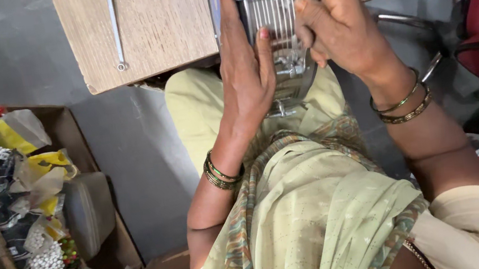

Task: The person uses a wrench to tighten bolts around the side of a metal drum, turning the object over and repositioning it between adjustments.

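Both forearms reach forward from the lap, bangles on each wrist. The left hand (246, 74) lies nearly flat, palm down, fingers extended and pressed together, thumb alongside with its painted nail showing. The right hand (332, 18) is curled, wrist bent, fingers folded inward in a tight pinching grip, knuckles raised just beside the left thumb.

Single head-worn view: looks steeply down, close over lap, hands and wooden table (162, 27) edge; floor beyond.
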